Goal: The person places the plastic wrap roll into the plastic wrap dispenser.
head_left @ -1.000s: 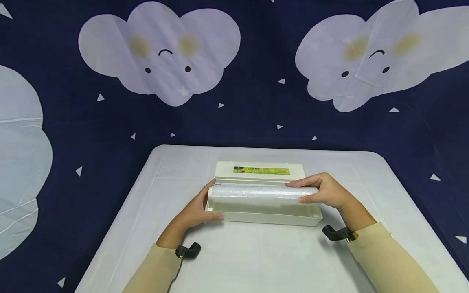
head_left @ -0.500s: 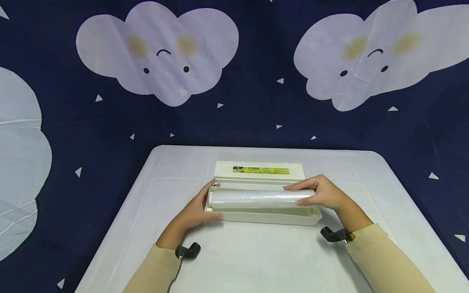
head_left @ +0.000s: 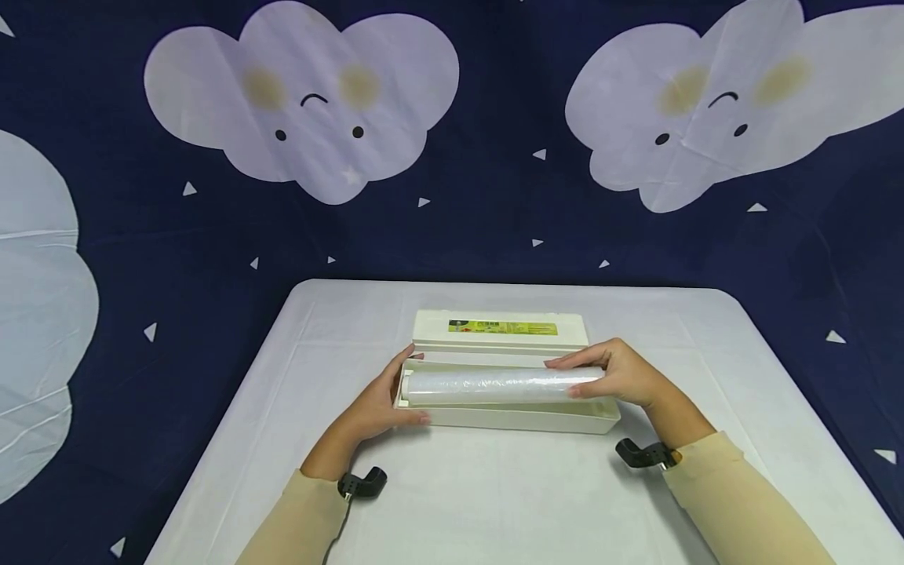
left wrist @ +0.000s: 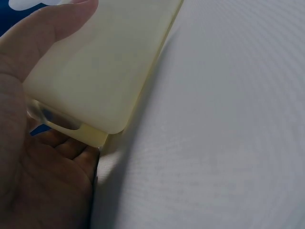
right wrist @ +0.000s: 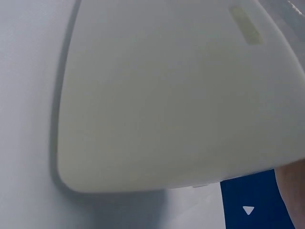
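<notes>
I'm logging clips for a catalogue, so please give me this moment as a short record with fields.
left hand: grips the left end of the cream plastic box, thumb on the front wall
right hand: holds the right end of the cling film roll
roll position: lengthwise over the box; whether fully seated is unclear
lid: open, behind the box, with a yellow-green label
surface: white table
backdrop: dark blue, with clouds and small triangles

White table point(head_left: 494, 494), box point(head_left: 523, 420) and lid point(head_left: 500, 342) on it.
Far corners rounded. Lid nearest the far edge, label point(head_left: 503, 328) showing; box just nearer, roughly parallel to that edge.
</notes>
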The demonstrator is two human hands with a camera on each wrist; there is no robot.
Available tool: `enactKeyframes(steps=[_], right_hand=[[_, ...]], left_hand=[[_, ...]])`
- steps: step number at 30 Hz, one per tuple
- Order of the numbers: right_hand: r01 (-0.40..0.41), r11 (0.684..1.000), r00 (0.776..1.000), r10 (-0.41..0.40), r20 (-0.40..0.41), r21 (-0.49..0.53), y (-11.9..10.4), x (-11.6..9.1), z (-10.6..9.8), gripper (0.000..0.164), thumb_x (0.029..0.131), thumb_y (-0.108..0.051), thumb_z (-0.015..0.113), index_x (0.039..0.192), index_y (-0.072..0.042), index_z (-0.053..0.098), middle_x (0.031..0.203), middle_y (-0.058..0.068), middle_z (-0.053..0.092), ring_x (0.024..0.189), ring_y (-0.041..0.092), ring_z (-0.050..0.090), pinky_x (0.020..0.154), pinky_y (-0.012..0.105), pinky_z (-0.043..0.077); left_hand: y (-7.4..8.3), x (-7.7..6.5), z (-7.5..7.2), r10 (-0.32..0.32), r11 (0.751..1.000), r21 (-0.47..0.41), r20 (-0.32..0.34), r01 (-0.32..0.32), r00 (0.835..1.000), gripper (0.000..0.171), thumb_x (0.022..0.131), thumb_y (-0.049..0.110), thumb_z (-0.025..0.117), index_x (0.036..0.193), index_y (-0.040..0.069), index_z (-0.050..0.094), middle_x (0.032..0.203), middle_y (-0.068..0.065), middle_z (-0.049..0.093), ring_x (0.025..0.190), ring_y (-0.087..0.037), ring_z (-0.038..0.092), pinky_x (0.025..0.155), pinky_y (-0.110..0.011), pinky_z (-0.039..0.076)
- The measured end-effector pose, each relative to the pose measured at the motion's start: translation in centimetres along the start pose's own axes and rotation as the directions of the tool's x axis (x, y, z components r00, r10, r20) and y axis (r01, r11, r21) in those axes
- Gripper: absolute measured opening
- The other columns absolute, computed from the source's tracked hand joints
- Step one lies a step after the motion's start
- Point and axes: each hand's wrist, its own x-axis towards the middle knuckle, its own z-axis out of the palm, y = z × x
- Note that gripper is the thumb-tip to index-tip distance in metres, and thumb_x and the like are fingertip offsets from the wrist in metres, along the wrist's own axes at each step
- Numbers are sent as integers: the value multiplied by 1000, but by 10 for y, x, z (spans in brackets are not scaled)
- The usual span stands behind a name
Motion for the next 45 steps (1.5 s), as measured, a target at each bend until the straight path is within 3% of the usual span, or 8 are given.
enactKeyframes(steps=[4,13,21,28,45], right_hand=[[4,1000,1000,-4,-5,-14,0,1,0,40,80,3,91,118,-2,80,123,13,73,125,21,65,101,26,50],[5,1000,1000,-5,-5,-19,-2,2,1,39,80,3,90,117,-3,81,123,12,74,125,21,65,101,26,50],[5,1000,1000,-5,10,-28,-2,3,1,39,80,1,91,117,-2,80,124,13,73,126,19,64,102,25,49],[8,999,1000,-8,19,-33,-3,2,3,39,80,3,90,118,-2,80,123,13,74,126,19,64,102,24,48],[-44,991,998,49,33,-126,-3,1,1,44,76,-7,95,118,-9,82,119,2,76,121,16,66,100,21,48]], left_hand=[[1,0,0,-6,1000,25,-10,6,1000,130,72,17,100,170,15,15,166,-4,36,147,-26,40,119,-47,27],[4,-1,-1,-10,1000,8,-3,10,1000,130,73,17,100,170,14,13,167,-6,34,146,-28,41,119,-49,31],[4,-1,0,-32,1000,0,-15,32,999,130,72,14,100,170,20,16,165,-2,37,144,-25,43,118,-46,33],[5,-2,1,-39,999,-7,-14,39,999,130,72,14,100,170,18,15,166,-6,36,143,-28,44,117,-49,33],[0,-1,2,-39,999,-23,-13,39,999,131,70,14,101,170,18,17,165,-2,38,141,-26,45,117,-49,32]])
